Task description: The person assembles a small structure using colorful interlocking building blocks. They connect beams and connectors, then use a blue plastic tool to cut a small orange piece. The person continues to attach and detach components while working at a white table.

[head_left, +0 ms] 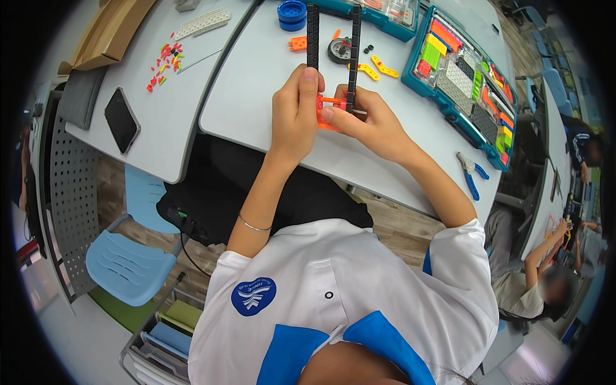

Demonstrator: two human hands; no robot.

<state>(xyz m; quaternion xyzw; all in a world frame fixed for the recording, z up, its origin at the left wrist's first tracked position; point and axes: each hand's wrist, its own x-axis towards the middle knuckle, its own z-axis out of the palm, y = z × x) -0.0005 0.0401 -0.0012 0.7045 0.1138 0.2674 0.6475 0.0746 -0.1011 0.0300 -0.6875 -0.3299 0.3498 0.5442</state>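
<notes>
Above the table's near edge, both my hands hold a building-kit assembly with two long black beams [353, 51] standing side by side and orange-red parts [329, 124] joining them low down. My left hand [295, 112] is closed round the left beam, thumb up along it. My right hand [372, 122] grips the right beam's lower end, its thumb pressed on the orange-red parts. Beyond them lie a grey-black wheel [340, 50], two yellow angled pieces [384, 66], small black bits [367, 49], an orange piece [298, 43] and blue wheel rims [292, 15].
A teal parts case [410, 80] of colourful pieces fills the table's right side, near blue-handled pliers [473, 173]. On the left table are a phone [122, 120], small red and green connectors [165, 64], a grey beam [202, 23] and a cardboard box [112, 32]. People work at the far right.
</notes>
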